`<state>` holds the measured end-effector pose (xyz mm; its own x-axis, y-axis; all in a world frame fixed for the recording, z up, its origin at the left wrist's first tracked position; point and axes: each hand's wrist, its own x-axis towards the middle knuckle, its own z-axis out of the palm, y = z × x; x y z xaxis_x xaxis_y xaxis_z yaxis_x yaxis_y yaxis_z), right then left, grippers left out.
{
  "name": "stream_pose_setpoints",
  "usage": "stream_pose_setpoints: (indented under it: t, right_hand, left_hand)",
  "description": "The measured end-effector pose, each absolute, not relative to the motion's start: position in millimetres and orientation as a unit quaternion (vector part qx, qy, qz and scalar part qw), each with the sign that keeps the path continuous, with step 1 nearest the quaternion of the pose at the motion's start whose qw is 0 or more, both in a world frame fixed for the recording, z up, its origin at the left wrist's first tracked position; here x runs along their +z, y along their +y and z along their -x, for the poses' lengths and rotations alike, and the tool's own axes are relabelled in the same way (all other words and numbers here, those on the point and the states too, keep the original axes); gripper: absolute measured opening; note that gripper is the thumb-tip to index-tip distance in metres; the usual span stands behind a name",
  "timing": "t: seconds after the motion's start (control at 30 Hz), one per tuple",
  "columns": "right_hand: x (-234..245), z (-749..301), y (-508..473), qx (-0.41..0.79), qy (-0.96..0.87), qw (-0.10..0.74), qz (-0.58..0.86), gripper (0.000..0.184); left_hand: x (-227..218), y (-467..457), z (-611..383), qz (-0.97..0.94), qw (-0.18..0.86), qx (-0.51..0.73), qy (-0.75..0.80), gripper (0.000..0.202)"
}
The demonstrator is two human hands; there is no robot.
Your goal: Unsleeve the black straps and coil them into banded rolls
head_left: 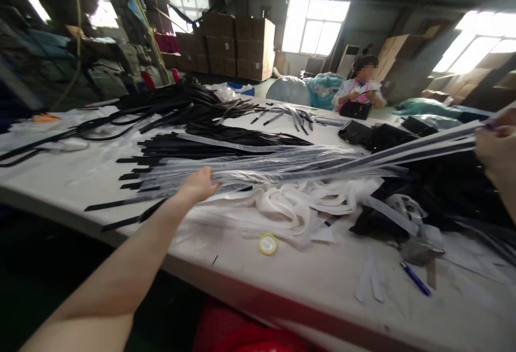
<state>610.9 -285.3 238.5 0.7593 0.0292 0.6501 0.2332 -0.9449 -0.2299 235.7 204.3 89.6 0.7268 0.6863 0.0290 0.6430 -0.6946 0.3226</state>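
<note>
Head cam: L hand (198, 184) at end of outstretched L forearm, palm down on pile of clear-sleeved strips (258, 165); fingers curled over the edge, can't tell if gripping. R hand (496, 145) raised at far R, fingers closed on ends of a few lifted strips (423, 146), which slope down twd L fingers & merge w/ pile; can't tell where each ends. R hand partly cut off by frame edge, fingertips blurry. Blk strips (173, 145) just beyond L fingers, partly under clear ones. Wht band coil (296, 207) R of L fingers, yellow-rimmed disc (267, 244) nearer the wearer. Containers: stacked ctns (237, 45) well beyond L fingers, contents n/v; bag (324, 88) beyond, b/w both hands, w/ teal stuff, details unclear.
</note>
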Motion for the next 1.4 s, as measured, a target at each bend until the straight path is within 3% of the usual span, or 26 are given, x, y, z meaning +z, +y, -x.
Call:
stream_pose_setpoints:
  t: [0.2,0.33,0.43,0.6,0.73,0.83,0.93,1.13,1.4]
  right_hand:
    - [70.8,-475.1,-242.9,-0.128,-0.449,0.261,0.845,0.023]
    - [-1.5,-407.8,-260.3,-0.068,-0.549,0.231,0.8,0.02]
    - [-25.4,-394.9,-261.0,-0.062,-0.559,0.237,0.792,0.022]
    - [-5.3,-378.8,-217.7,-0.061,-0.567,0.269,0.776,0.024]
    - [33.0,-342.9,-156.7,-0.077,-0.633,0.283,0.716,0.057]
    - [39.9,-326.5,-120.0,0.007,-0.704,0.246,0.666,0.054]
    - [31.5,-331.0,-107.4,0.084,-0.735,0.185,0.647,0.039]
    - [29.6,-359.0,-117.8,0.069,-0.745,0.166,0.643,0.043]
    - [41.5,-361.5,-120.7,0.119,-0.731,0.185,0.646,0.04]
  left_hand:
    - [0.1,181.7,-265.9,-0.947,0.123,0.033,0.294,0.045]
    - [-4.8,188.5,-230.3,-0.939,0.113,0.036,0.322,0.029]
    - [8.8,190.2,-212.3,-0.936,0.122,0.025,0.329,0.019]
    - [41.9,150.9,-200.7,-0.935,0.216,-0.037,0.279,0.018]
    - [52.8,86.7,-194.5,-0.822,0.532,-0.154,0.131,0.028]
    - [47.9,55.4,-187.8,-0.696,0.692,-0.175,0.079,0.034]
    - [37.1,52.3,-171.3,-0.637,0.739,-0.206,0.082,0.043]
    - [21.7,70.1,-119.8,-0.567,0.749,-0.328,0.094,0.049]
    - [15.9,56.1,-109.0,-0.616,0.743,-0.207,0.16,0.062]
